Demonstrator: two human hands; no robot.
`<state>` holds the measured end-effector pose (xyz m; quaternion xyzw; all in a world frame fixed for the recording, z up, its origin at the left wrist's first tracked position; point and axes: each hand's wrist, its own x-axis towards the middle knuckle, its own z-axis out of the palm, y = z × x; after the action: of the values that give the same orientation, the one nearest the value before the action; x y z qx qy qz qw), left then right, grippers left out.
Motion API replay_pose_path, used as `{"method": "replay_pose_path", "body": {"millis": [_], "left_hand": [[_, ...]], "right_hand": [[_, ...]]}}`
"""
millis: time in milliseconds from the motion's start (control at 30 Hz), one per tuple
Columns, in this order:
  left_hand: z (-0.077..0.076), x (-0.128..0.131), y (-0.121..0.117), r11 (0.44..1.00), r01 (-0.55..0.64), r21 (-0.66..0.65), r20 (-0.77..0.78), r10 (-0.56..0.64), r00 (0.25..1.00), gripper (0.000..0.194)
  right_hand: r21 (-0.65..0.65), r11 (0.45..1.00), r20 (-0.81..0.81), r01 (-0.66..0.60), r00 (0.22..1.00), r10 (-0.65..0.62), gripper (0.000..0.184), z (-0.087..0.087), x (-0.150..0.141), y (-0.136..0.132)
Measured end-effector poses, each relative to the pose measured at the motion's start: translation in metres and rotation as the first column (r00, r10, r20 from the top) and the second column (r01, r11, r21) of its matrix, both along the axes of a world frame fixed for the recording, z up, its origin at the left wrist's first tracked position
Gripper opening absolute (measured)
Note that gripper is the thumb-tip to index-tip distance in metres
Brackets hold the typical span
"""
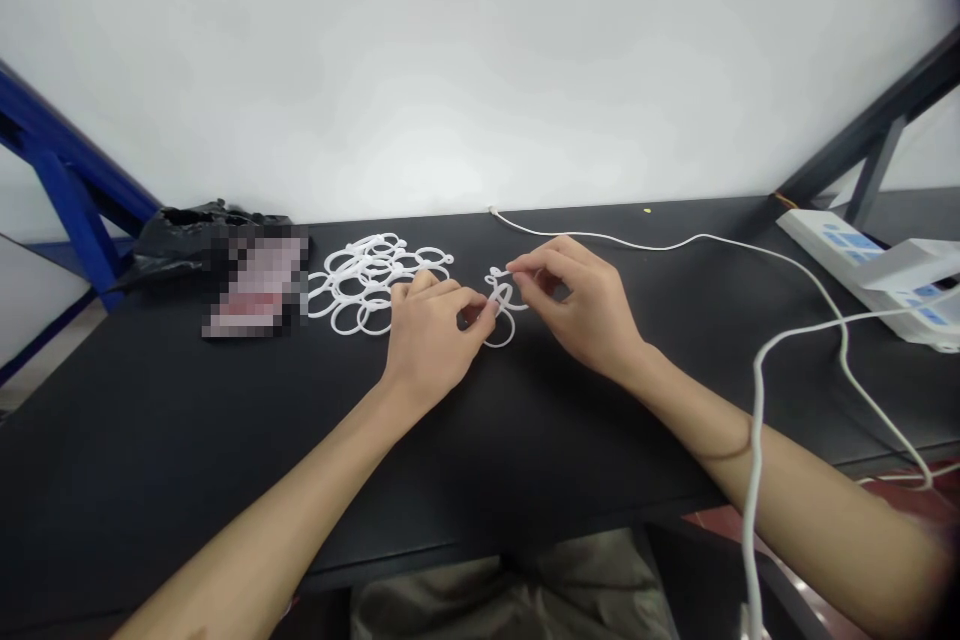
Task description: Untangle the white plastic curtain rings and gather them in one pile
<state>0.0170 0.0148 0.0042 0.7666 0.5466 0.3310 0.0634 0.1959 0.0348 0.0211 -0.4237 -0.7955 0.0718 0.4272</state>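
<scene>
Both hands meet above the middle of the black table. My left hand [435,330] is closed, with thumb and forefinger pinching a white ring [501,328]. My right hand [581,295] is closed too, its fingertips pinching a white ring end [498,273] just above and to the right. Other thin loops show between the two hands; how they join is too small to make out. Just behind and left of my left hand lies a loose pile of several white rings [352,285], some with small round knobs. My left hand hides part of that pile.
The black table [450,480] runs up to a white wall [465,70]. Black plastic [187,225] and a blurred pinkish item [259,285] lie at the left. A white cable [757,420] crosses my right forearm. White-and-blue boxes [855,250] sit at the right.
</scene>
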Motion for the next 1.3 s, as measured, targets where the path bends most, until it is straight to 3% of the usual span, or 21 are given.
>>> {"method": "replay_pose_path", "body": {"millis": [300,533,700,867,1000,1167,1300], "left_hand": [[-0.001,-0.001,0.001,1.000,-0.013,-0.004,-0.021,0.013,1.000,0.022],[-0.002,-0.004,0.003,1.000,-0.007,-0.023,-0.028,0.007,1.000,0.024],[-0.001,-0.004,0.002,1.000,-0.017,0.004,-0.045,0.018,0.999,0.028],[0.004,0.000,-0.004,0.988,0.034,0.153,-0.030,-0.030,0.999,0.026],[0.005,0.000,-0.005,0.981,0.084,0.173,0.017,-0.089,0.996,0.023],[0.002,-0.007,0.001,0.990,0.044,0.131,0.001,-0.044,0.999,0.025],[0.000,-0.011,0.003,0.982,0.063,0.180,-0.124,-0.041,0.991,0.027]], "right_hand": [[-0.020,1.000,0.043,0.012,0.999,-0.011,0.013,-0.004,0.003,0.004],[0.016,0.992,0.047,0.126,0.991,-0.127,0.011,0.001,0.002,0.002],[0.010,0.991,-0.068,0.132,0.989,-0.131,0.008,0.002,0.001,0.000],[-0.131,0.991,-0.225,0.038,0.972,-0.067,0.006,-0.005,-0.007,-0.004],[-0.226,0.971,-0.335,-0.081,0.942,0.001,0.006,-0.010,-0.012,-0.009],[-0.196,0.969,-0.235,-0.150,0.967,0.102,0.005,-0.008,-0.011,-0.012],[-0.124,0.976,-0.140,-0.179,0.977,0.161,0.024,-0.008,-0.010,-0.011]]}}
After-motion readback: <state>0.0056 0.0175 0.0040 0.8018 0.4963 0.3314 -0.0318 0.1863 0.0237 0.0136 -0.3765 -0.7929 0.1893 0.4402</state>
